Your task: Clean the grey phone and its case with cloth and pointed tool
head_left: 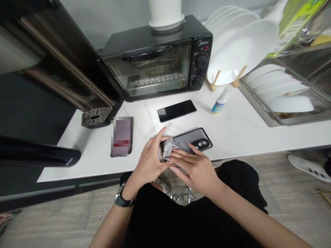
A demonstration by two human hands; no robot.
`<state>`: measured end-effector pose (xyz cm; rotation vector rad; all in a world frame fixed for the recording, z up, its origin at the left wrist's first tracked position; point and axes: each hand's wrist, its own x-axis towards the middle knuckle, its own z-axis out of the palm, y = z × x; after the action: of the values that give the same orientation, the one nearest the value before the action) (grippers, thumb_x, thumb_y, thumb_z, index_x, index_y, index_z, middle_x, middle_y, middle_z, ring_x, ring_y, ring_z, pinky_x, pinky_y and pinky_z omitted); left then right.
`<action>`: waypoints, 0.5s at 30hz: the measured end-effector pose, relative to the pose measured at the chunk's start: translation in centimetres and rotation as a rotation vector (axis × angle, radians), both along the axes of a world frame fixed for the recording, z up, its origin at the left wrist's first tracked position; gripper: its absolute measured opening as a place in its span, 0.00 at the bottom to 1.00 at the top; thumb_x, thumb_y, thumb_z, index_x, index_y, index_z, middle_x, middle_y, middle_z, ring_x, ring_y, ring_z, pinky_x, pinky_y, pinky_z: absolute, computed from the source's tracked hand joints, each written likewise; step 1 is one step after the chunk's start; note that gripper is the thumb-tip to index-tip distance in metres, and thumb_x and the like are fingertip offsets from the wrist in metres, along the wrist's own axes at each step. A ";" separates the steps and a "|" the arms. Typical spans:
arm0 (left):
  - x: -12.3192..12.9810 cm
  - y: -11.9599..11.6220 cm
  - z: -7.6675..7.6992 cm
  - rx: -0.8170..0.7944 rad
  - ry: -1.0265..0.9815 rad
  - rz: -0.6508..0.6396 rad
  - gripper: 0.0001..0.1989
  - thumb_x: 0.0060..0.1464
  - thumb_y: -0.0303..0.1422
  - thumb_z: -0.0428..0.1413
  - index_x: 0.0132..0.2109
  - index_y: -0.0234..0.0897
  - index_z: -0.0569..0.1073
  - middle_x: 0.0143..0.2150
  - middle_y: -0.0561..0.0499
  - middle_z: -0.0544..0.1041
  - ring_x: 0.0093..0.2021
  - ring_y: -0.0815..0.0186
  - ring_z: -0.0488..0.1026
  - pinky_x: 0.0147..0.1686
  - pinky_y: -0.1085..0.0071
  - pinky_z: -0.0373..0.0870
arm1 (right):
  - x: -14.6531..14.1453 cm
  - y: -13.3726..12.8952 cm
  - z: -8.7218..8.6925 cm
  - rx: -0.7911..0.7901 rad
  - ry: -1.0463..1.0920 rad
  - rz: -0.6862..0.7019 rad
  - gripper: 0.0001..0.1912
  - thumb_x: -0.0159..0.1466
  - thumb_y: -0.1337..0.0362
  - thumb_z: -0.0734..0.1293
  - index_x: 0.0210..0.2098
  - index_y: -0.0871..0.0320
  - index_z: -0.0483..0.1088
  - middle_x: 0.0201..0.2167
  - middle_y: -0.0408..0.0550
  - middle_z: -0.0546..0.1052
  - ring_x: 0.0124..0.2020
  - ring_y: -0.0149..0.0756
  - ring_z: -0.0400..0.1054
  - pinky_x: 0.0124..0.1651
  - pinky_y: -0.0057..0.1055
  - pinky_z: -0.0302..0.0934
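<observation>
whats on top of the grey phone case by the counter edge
A crumpled grey cloth lies on the phone case, partly under the right hand, near the left hand. The camera openings show uncovered. The surface beneath cloth and hands is hidden.

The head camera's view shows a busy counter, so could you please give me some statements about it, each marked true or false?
1. The right hand has its fingers on a crumpled grey cloth. True.
2. The watch is on the right wrist. False: it is on the left wrist.
3. The black-screened phone lies between the toaster oven and the phone case. True.
4. The spray bottle stands on top of the oven. False: it is on the white counter, near the plates.
5. The left hand is at the phone case's camera end. False: it is at the opposite end.
</observation>
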<state>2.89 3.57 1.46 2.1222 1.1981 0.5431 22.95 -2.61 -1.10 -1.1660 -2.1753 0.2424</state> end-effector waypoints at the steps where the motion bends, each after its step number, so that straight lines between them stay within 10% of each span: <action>1: 0.1 0.0 0.1 0.003 0.012 0.003 0.56 0.52 0.37 0.70 0.76 0.50 0.43 0.66 0.47 0.71 0.67 0.52 0.65 0.68 0.52 0.59 | 0.6 -0.2 0.0 0.017 -0.011 -0.010 0.13 0.76 0.60 0.63 0.54 0.56 0.74 0.54 0.46 0.82 0.60 0.36 0.73 0.74 0.45 0.48; 15: 0.3 -0.1 0.6 -0.036 0.053 0.040 0.55 0.50 0.33 0.72 0.75 0.56 0.48 0.67 0.52 0.72 0.67 0.51 0.64 0.68 0.49 0.58 | 7.3 -2.1 -0.8 0.111 -0.331 -0.275 0.27 0.75 0.55 0.62 0.68 0.62 0.64 0.65 0.56 0.73 0.65 0.45 0.69 0.77 0.48 0.37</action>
<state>3.23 3.49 2.04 2.0973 1.2730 0.4822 30.29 -4.66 -1.88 -1.5066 -2.2347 -0.2012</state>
